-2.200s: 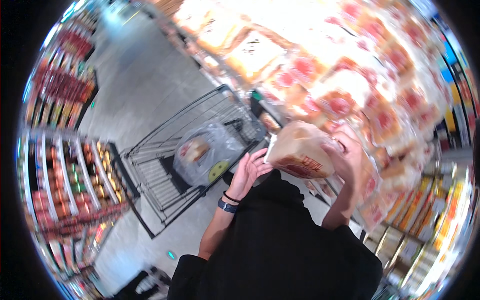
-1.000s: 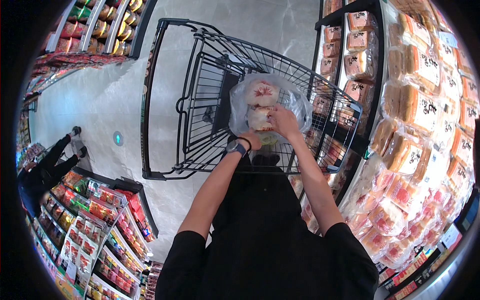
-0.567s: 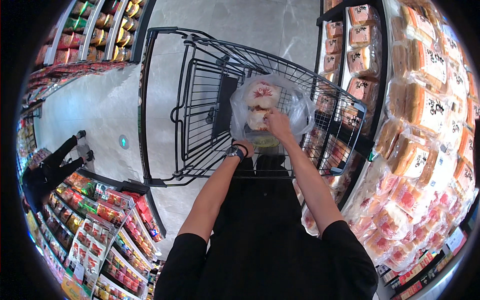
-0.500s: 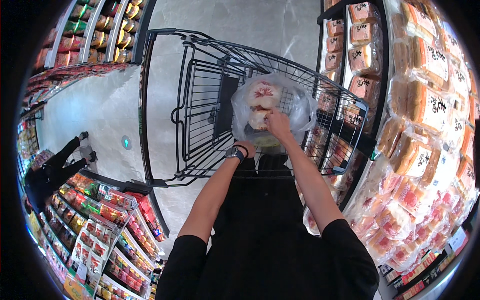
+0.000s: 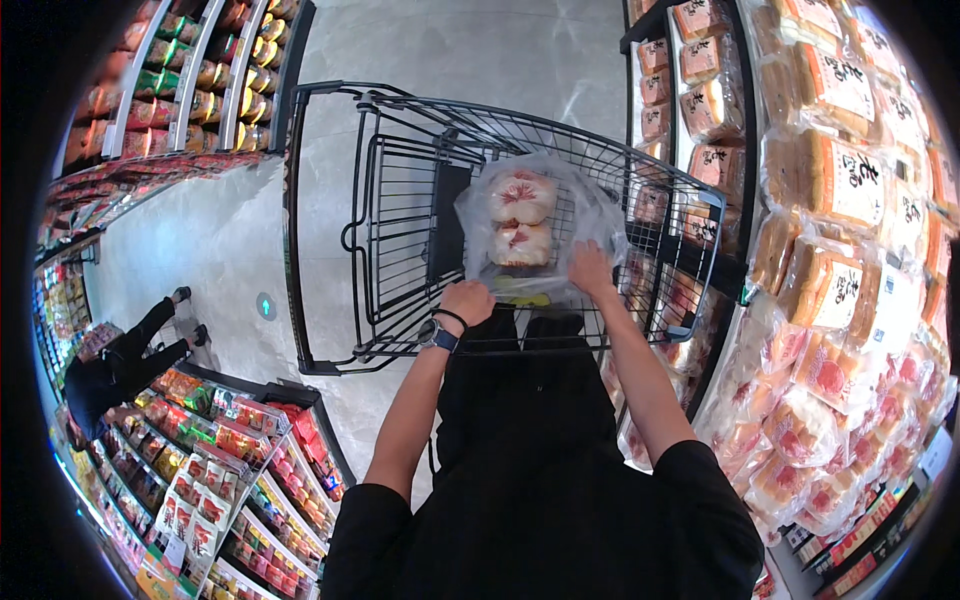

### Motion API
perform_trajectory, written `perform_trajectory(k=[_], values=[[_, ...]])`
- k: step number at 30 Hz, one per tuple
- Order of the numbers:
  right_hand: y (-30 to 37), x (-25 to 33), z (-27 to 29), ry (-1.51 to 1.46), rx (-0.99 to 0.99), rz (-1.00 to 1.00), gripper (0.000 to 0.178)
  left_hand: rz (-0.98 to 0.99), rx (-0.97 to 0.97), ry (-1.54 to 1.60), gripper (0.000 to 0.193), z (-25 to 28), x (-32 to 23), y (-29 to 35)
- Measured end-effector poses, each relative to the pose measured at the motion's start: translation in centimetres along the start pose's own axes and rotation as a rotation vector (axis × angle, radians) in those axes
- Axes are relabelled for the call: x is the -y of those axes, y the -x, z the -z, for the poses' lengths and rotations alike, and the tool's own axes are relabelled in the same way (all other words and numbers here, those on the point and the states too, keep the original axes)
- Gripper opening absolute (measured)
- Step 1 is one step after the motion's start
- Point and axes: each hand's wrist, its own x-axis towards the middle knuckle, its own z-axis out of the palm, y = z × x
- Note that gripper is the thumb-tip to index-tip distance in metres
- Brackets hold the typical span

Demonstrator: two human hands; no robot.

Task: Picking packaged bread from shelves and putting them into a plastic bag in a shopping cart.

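A black wire shopping cart point(image 5: 362, 215) stands sideways before me. Inside it lies a large clear plastic bag point(image 5: 588, 208), with two round, pale breads bearing red prints point(image 5: 521, 198) showing one behind the other. My right hand point(image 5: 591, 268) is closed on the bag's right side, to the right of the breads. At the bag's near left corner, my left hand point(image 5: 468, 300) is closed with its fingers curled on the bag's edge; a watch and a dark band circle the wrist. A yellow-green item point(image 5: 522, 297) shows between my hands, partly under the plastic.
Stacked packaged bread loaves point(image 5: 842, 180) fill the display on the right, with bagged round breads point(image 5: 805, 428) nearer me. Snack shelves point(image 5: 225, 480) stand at the near left, jars point(image 5: 205, 75) at the far left. Another person point(image 5: 120, 350) in dark clothes is on the left.
My right hand has left the nearer bread and moved right onto the bag's side. My left hand has shifted slightly left. Both breads now show more fully.
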Motion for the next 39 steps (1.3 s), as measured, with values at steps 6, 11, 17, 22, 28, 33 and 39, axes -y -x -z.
perform_trajectory(k=[6,11,17,22,28,33,39], values=[[3.6,-5.8,1.0,0.218,0.11,-0.082,0.042,-0.183,-0.484,0.078,0.023,-1.6,-1.2,-4.7],[6.6,-4.9,4.2,0.259,-0.058,-0.036,0.047,-0.119,-0.432,-0.257,0.02,-2.4,0.5,-10.4],[8.6,-2.7,8.1,0.235,-0.046,-0.135,0.036,0.165,-0.12,-0.491,0.027,0.5,6.4,-14.7],[9.0,-4.4,6.3,0.359,-0.359,-0.121,0.046,0.28,-0.334,-0.616,0.025,4.1,3.1,-13.5],[9.7,-4.6,3.5,0.289,-0.412,-0.082,0.033,0.196,-0.525,-0.46,0.029,7.0,2.6,-4.7],[11.2,-5.7,0.2,0.13,-0.322,0.168,0.02,0.032,-0.611,-0.219,0.032,4.1,1.4,1.6],[13.7,-4.0,-0.6,-0.168,-0.533,0.453,0.027,-0.25,-0.467,0.112,0.027,-1.6,-5.8,5.0]])
